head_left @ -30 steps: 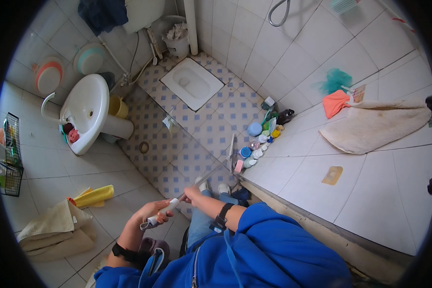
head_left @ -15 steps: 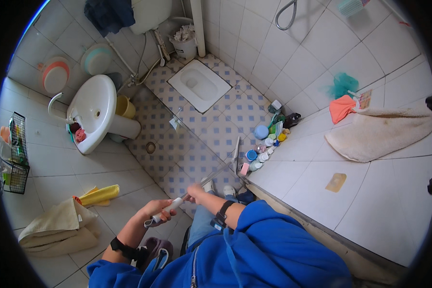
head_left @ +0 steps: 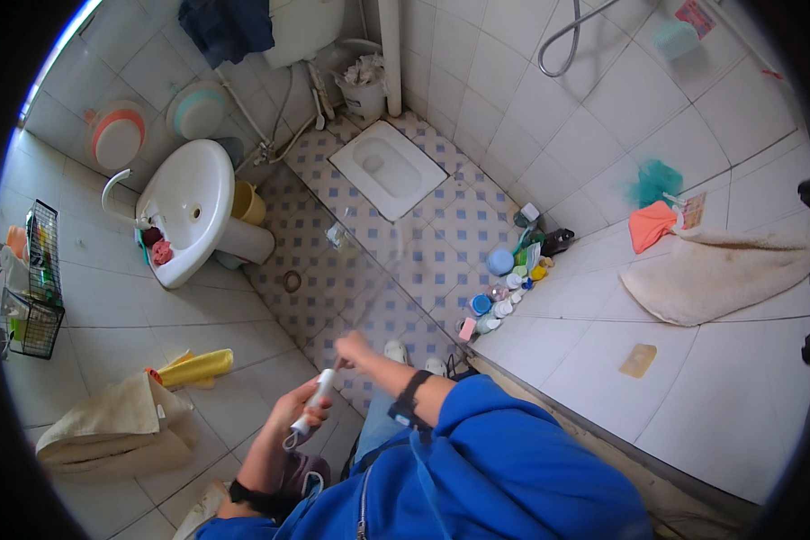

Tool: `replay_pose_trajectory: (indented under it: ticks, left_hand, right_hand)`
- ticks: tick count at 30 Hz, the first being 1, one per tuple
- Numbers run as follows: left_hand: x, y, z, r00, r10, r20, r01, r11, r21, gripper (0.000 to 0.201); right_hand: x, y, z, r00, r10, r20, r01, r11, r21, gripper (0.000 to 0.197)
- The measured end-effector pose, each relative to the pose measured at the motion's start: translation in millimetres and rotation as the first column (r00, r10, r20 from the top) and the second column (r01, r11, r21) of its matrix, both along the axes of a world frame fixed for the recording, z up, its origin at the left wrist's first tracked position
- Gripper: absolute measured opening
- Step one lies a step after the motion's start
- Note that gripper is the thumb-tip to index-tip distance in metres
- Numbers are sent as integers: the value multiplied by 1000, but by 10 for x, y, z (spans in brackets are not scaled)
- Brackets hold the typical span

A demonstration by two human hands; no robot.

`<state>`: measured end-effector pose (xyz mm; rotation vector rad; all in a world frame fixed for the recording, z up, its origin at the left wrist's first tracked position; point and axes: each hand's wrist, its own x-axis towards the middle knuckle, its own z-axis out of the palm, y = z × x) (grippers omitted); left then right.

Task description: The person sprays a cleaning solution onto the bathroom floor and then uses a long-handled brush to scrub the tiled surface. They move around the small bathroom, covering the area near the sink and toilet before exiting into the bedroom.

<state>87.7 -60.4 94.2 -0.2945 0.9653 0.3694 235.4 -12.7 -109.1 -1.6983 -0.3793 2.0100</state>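
A long floor squeegee with a white grip [head_left: 322, 387] and a thin grey pole slants away over the patterned tile floor [head_left: 319, 292]. Around the white grip, close to its looped end, my left hand [head_left: 304, 407] is closed. Farther along, my right hand [head_left: 358, 349] wraps round the pole just beyond the grip. Motion smears the pole's far part and the squeegee head [head_left: 400, 241], which is faint over the floor below the squat toilet [head_left: 405, 184].
At left stands a white washbasin [head_left: 209, 193], with a yellow bucket [head_left: 249, 205] behind its pedestal. Several bottles [head_left: 502, 309] line the right wall's foot. A round drain [head_left: 292, 282] and a small pale object [head_left: 335, 236] lie on the floor. A waste bucket [head_left: 364, 97] stands in the far corner.
The squeegee head has swung left and away from beside the bottles. My right hand has shifted left and a little farther out, and the grip is tilted more steeply. The view has moved slightly.
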Motion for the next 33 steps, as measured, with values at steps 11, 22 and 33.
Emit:
replay_pose_trajectory:
  ticks: [11,22,33]
  left_hand:
    - [315,322,-643,936,302,180,-249,931,-269,29]
    - [-331,459,129,923,385,-9,-385,923,-9,29]
    - [501,1320,-599,986,-27,164,11,995,96,46]
  right_hand:
    - [598,316,-511,973,155,172,-114,968,-223,22]
    - [-907,808,189,972,232,-44,-233,972,-41,16]
    - [973,1319,-48,984,-74,164,60,995,85,41]
